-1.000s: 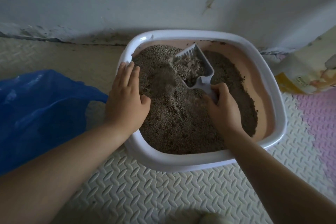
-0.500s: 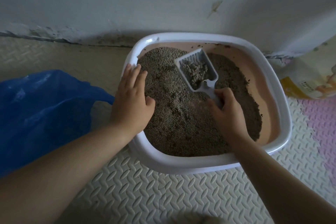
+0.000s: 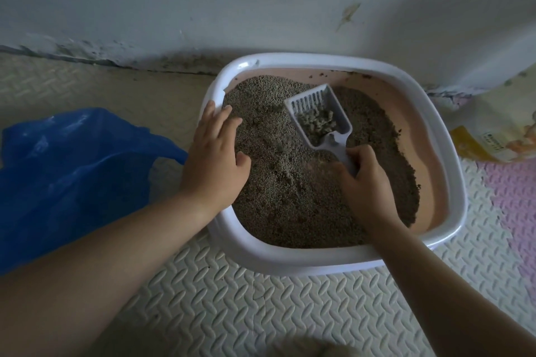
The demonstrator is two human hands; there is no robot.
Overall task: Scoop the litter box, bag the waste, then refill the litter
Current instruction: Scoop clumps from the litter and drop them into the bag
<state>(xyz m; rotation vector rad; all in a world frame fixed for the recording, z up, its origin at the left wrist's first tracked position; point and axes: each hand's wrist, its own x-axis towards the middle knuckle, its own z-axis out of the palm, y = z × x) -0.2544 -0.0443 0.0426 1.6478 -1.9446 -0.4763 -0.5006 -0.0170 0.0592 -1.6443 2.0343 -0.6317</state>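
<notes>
Below, cream foam mat (image 3: 232, 313) meets scuffed wall (image 3: 203, 9); litter box (image 3: 290, 261) at the mat's far edge, left hand (image 3: 216, 159) flat on its rim, right hand (image 3: 365, 180) clamped round the scoop (image 3: 307, 100).

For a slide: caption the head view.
Right hand grips a loaded scoop; left hand rests on the litter box rim.

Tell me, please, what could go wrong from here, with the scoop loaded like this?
1. The scoop in the right hand holds clumps, while the blue bag lies outside the litter box, past the left hand. Clumps could spill onto the foam mat on the way.
2. The bag lies slumped with no open mouth visible, so a one-handed tip may miss.
3. The left hand's bare fingers reach over the rim onto the litter and may get soiled.
</notes>
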